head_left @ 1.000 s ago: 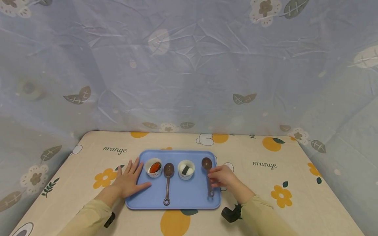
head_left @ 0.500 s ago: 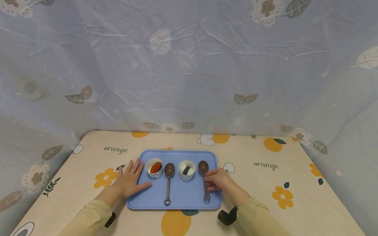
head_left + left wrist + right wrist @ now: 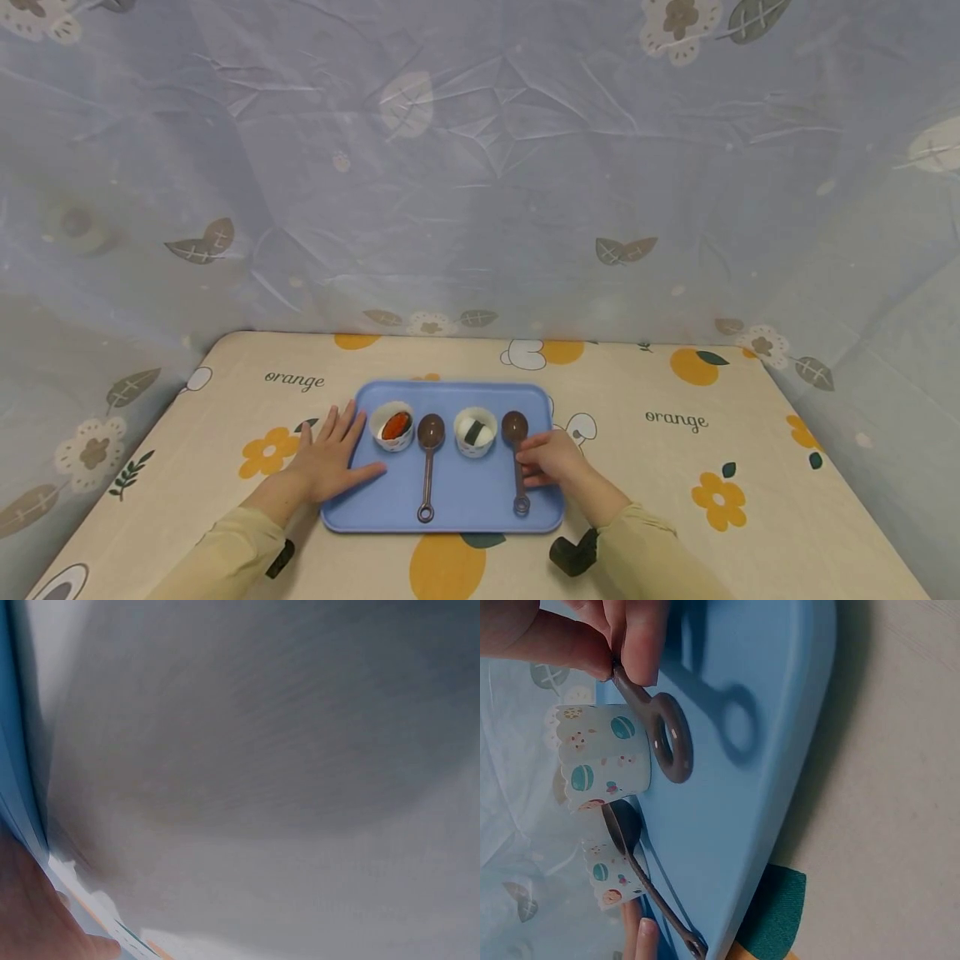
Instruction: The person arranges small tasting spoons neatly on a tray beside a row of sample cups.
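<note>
My right hand (image 3: 551, 457) pinches the handle of a brown spoon (image 3: 515, 427) over the right side of a blue tray (image 3: 480, 508). In the right wrist view, thumb and fingers grip that handle, and its ring end (image 3: 672, 739) casts a shadow on the tray. With fingers spread, my left hand (image 3: 326, 460) rests on the tray's left edge. A second brown spoon (image 3: 431, 433) lies between two white paper cups. The left cup (image 3: 392, 440) has an orange-topped sushi piece (image 3: 396, 426) in it; the right cup (image 3: 474, 450) contains a white piece with a dark band (image 3: 475, 433).
The tray lies on a cream tablecloth (image 3: 630, 383) printed with oranges and flowers. A pale blue patterned curtain (image 3: 480, 208) stands behind and at both sides. Dark wrist-camera parts (image 3: 573, 554) hang below the right sleeve.
My right hand has carried the spoon a little left and slightly toward me, and the spoon now stands nearly parallel to the other one. The left hand stays in place.
</note>
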Action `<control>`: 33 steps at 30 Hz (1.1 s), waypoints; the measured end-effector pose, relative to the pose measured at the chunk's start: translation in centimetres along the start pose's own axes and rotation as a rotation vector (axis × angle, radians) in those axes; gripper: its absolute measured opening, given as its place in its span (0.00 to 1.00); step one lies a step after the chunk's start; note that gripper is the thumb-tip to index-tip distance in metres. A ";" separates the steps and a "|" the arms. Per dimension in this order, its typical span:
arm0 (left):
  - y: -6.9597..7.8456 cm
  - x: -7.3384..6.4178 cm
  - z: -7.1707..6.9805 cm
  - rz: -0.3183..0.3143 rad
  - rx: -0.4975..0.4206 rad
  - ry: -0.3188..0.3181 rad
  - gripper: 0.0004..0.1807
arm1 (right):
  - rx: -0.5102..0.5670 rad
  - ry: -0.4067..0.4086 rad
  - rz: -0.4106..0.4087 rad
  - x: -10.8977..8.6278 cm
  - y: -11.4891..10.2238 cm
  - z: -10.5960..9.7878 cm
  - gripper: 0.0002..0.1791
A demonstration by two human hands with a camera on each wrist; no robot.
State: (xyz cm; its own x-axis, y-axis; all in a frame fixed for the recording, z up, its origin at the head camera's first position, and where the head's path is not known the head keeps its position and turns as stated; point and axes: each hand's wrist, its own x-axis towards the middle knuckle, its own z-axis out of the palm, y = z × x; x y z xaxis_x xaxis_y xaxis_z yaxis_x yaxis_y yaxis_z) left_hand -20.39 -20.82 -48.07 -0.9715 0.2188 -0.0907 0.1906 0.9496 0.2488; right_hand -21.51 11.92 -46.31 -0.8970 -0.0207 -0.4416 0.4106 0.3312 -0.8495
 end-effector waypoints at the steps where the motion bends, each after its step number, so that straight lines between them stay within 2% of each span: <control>1: 0.0 0.0 0.0 0.000 -0.001 0.000 0.53 | -0.001 -0.002 -0.002 0.0 0.0 0.0 0.11; 10: 0.0 0.0 0.1 0.000 0.004 0.000 0.53 | -0.016 -0.013 -0.017 0.1 0.2 0.3 0.12; 23: -0.7 0.3 0.8 0.012 -0.018 0.006 0.54 | -0.034 -0.007 0.003 -0.1 0.0 -0.1 0.11; 33: 0.1 0.0 0.1 -0.002 0.010 0.000 0.53 | -0.052 -0.003 -0.009 -0.4 -0.6 -1.1 0.13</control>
State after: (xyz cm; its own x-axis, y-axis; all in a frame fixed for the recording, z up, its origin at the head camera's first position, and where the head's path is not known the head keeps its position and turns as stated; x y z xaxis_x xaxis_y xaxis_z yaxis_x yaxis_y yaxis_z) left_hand -20.39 -20.74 -48.13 -0.9719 0.2172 -0.0911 0.1904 0.9522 0.2387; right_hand -21.59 12.80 -45.35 -0.8999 -0.0270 -0.4352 0.3935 0.3798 -0.8372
